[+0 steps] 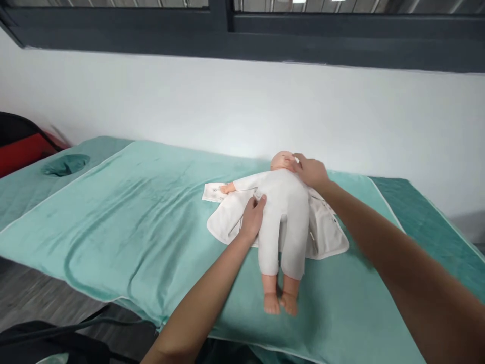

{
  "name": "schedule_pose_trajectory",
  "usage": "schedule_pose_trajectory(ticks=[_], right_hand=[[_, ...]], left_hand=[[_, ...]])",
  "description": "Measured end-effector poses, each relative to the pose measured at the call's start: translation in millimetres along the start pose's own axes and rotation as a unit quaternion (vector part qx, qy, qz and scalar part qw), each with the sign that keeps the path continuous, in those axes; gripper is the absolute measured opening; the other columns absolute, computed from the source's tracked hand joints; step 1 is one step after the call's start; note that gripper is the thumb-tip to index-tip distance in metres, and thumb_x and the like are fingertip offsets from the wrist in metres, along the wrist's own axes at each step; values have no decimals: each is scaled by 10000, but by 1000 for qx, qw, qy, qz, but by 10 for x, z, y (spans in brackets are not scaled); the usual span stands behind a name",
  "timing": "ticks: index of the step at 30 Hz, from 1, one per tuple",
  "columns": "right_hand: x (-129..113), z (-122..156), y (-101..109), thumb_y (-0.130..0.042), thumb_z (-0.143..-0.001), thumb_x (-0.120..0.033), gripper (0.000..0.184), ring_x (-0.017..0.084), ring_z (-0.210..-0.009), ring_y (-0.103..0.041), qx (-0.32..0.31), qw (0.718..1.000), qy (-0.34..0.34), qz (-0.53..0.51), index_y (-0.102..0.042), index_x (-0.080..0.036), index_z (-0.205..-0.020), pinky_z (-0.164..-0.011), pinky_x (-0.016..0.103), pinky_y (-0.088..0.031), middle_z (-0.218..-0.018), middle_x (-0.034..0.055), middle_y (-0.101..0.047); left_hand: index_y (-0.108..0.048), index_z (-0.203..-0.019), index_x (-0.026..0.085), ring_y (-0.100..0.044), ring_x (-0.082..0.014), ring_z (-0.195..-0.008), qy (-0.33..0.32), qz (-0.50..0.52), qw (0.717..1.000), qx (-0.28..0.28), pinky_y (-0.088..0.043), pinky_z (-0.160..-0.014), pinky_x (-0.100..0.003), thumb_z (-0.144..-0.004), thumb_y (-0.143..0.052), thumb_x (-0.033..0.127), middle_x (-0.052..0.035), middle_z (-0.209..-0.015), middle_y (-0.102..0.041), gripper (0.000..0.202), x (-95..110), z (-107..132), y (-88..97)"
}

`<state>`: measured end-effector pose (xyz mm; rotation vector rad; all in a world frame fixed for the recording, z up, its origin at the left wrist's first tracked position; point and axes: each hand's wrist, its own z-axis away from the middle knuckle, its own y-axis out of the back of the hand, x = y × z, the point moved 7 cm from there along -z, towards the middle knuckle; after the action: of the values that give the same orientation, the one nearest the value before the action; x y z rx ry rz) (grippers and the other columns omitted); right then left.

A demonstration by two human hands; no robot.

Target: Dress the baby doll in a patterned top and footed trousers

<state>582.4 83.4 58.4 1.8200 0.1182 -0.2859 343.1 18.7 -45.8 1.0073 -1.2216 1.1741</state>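
Note:
A baby doll (285,194) in a white cloth body suit lies on its back, its bare feet towards me. Beneath it a white baby shirt (223,222) with snap fasteners is spread open, one sleeve stretched out to the left under the doll's hand. At the doll's left-side hip, my left hand (253,218) is closed on the edge of the shirt, thumb uppermost; its fingertips are partly hidden. My right hand (312,172) is beside the doll's head and shoulder, fingers bent round the doll's other arm, which is mostly hidden behind my hand.
A green sheet (125,212) covers the padded bed, with wrinkles on the left. A face hole (66,165) shows at the bed's left end, near a red and black bag (26,146). Behind stand a white wall (170,101) and a dark window frame (189,33).

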Motion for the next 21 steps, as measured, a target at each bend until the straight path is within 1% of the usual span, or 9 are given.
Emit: schedule_pose_trajectory(ticks=[2, 4, 7, 10, 13, 15, 17, 19, 21], right_hand=[[-224, -58, 114, -304, -1037, -456, 486, 317, -990, -650, 38, 998, 46, 23, -580, -185, -1332, -903, 441, -437, -1047, 139, -729], [-607, -82, 58, -309, -1036, -340, 410, 295, -1060, -624, 28, 993, 116, 8, -627, -185, -1244, -916, 409, -426, -1161, 124, -703], [-1337, 7, -386, -434, -996, -307, 331, 290, -1176, -557, -80, 963, 258, 22, -626, -173, -1231, -946, 388, -411, -1302, 133, -629], [-1727, 72, -911, -551, -945, -325, 317, 318, -1149, -560, -166, 941, 279, 97, -618, -150, -1201, -926, 419, -409, -1255, 156, -640], [-1778, 37, -1136, -617, -910, -373, 349, 323, -1087, -590, -174, 947, 250, 99, -615, -136, -1166, -886, 414, -419, -1194, 169, -666], [-1719, 13, -1134, -617, -908, -383, 327, 315, -1052, -605, -168, 952, 240, 90, -619, -145, -1132, -862, 400, -420, -1154, 160, -682], [-1643, 11, -1058, -573, -933, -394, 288, 292, -1015, -617, -160, 955, 237, 78, -618, -167, -1106, -838, 382, -418, -1127, 136, -693], [-1565, 24, -948, -544, -948, -427, 289, 269, -986, -623, -148, 960, 230, 52, -611, -194, -1104, -822, 366, -414, -1112, 105, -701], [-1490, 49, -835, -573, -926, -452, 291, 252, -965, -623, -137, 967, 214, 4, -615, -221, -1096, -804, 350, -406, -1090, 69, -710]], left_hand=[[-574, -768, 193, -614, -206, -803, -59, -91, 994, 32, -479, -759, -336, -944, -465, 564, -58, -808, -665, 425, 58, -127, 53], [-564, -730, 195, -613, -215, -810, -111, -173, 978, 46, -461, -782, -347, -990, -379, 464, -68, -795, -668, 418, 114, -236, 64], [-616, -794, 191, -645, -246, -835, -143, -299, 943, 37, -457, -782, -364, -1002, -337, 352, -112, -870, -707, 383, 135, -351, 39], [-668, -889, 171, -670, -282, -843, -137, -400, 906, 11, -467, -759, -389, -1003, -327, 308, -164, -939, -723, 384, 91, -386, 24], [-682, -989, 169, -666, -286, -898, -166, -433, 886, -9, -481, -783, -403, -999, -333, 260, -163, -1023, -718, 361, 85, -315, 28], [-677, -1049, 192, -635, -286, -1000, -219, -459, 861, -2, -485, -847, -417, -992, -350, 226, -141, -1105, -699, 334, 137, -232, 39], [-672, -1086, 217, -580, -304, -1105, -246, -506, 825, 44, -472, -905, -449, -970, -407, 206, -129, -1184, -664, 290, 188, -188, 112], [-665, -1117, 225, -540, -332, -1156, -216, -549, 800, 113, -459, -916, -475, -931, -501, 218, -134, -1228, -629, 248, 203, -224, 269], [-668, -1114, 217, -553, -336, -1136, -167, -545, 808, 152, -462, -887, -454, -899, -566, 244, -142, -1193, -630, 239, 176, -324, 449]])
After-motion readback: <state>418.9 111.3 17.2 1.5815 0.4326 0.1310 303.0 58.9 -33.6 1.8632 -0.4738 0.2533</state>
